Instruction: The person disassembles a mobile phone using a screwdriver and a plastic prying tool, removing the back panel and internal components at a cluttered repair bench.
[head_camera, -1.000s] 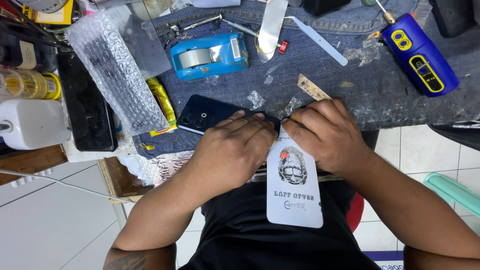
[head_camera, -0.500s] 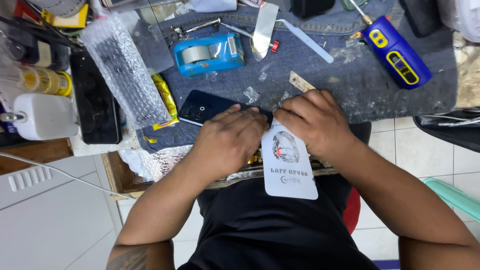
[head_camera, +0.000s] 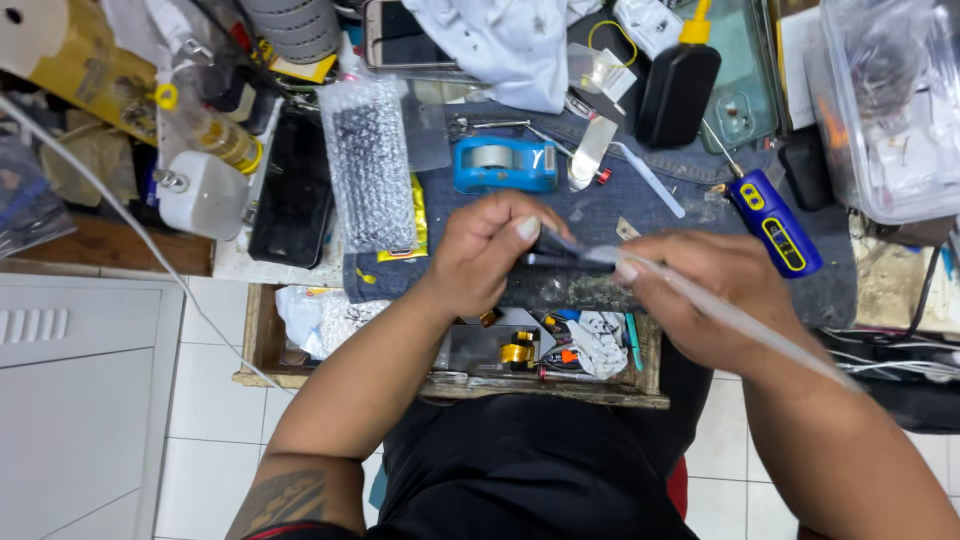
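Over denim mat (head_camera: 690, 225), both hands pinch dark phone (head_camera: 560, 255) edge-on, long axis left-right

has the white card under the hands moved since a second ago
Yes. The white card lay flat, hanging over the bench edge toward the person; now the right hand holds it edge-on, its tip at the dark phone.

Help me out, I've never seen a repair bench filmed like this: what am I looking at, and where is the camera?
The camera sits on the person's head and looks straight down, so you see their own arms. The left hand grips a dark phone lifted edge-on above a denim cloth. The right hand holds a thin pale card against the phone's edge. Around them lie a blue tape dispenser, a blue and yellow electric screwdriver, a bubble-wrap pouch and a black bottle. An open drawer below holds small parts.
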